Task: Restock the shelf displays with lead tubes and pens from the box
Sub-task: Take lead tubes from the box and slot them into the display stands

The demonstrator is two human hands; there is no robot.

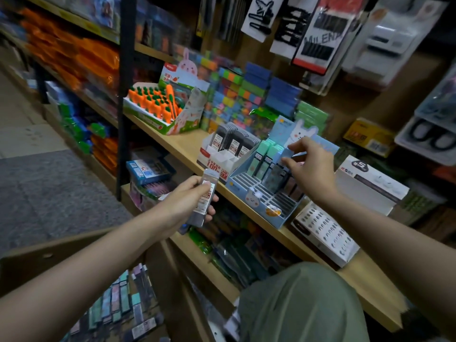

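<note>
My left hand (191, 198) grips a small stack of grey lead tubes (204, 196) with white and red labels, held in front of the wooden shelf's edge. My right hand (306, 164) reaches into the blue bunny display (249, 186) and pinches a pale blue lead tube (287, 154) at the top of its row. Mint-green tubes (262, 154) fill the slots beside it; the front slots stand bare. Left of it stands a white display (217, 156) holding dark grey tubes. The cardboard box (118, 299) with several tubes lies at lower left.
A carrot-pen display (158, 104) stands further left on the wooden shelf (182, 144). Stacked colourful erasers (237, 95) sit behind. White boxes (325, 238) lie right of the blue display. Hair clips on cards (311, 30) hang above. My knee (303, 302) is below.
</note>
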